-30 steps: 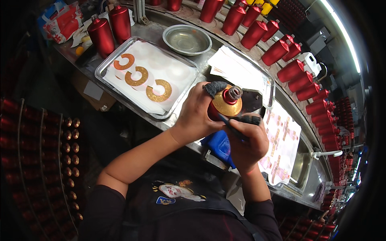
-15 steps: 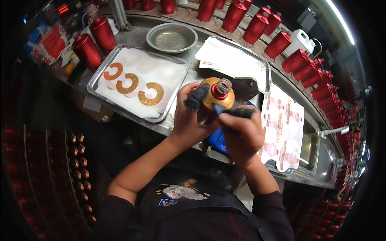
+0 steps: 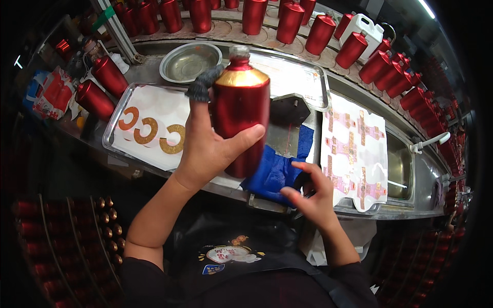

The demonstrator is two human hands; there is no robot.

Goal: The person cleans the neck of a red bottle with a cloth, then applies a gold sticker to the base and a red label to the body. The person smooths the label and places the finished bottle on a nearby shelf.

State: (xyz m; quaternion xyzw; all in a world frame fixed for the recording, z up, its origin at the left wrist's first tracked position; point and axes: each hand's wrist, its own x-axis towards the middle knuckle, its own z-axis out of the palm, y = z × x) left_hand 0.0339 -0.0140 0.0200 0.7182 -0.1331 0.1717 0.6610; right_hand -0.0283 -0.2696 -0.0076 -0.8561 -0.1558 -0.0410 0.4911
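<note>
— Above the metal counter [image 3: 308, 203], left hand [image 3: 205, 149] wrapped around a red bottle [image 3: 240, 115], held upright, gold band at the shoulder, pale stopper on top. Thumb pressed across the front, a dark fingertip cover [image 3: 203, 87] showing beside the neck.

— And the right hand [image 3: 310, 197]?

— Lower, near the counter's front edge, fingers curled around something small and dark; cannot tell what. Just beside a blue cloth [image 3: 275, 172], which lies partly under a grey metal plate [image 3: 290, 128].

— Left of the bottle?

— A steel tray [image 3: 110, 131] lined with white paper, carrying three curved collar labels [image 3: 151, 131] in a row, one orange, two gold. Behind it, a round metal bowl [image 3: 189, 61].

— To the right?

— A white sheet of gold and pink labels [image 3: 354, 149], spread flat and hanging slightly over the edge. Past that, a sunken steel basin [image 3: 398, 172].

— Farther back?

— More red bottles [image 3: 287, 20] standing in a curved line along the rear of the counter, with a white plastic jug [image 3: 364, 28] among them. Two more red ones lying at the far left, near some red and white packets [image 3: 49, 92].

— Below?

— Racks of red bottles [image 3: 67, 236], caps outward, on the left under the counter.
</note>
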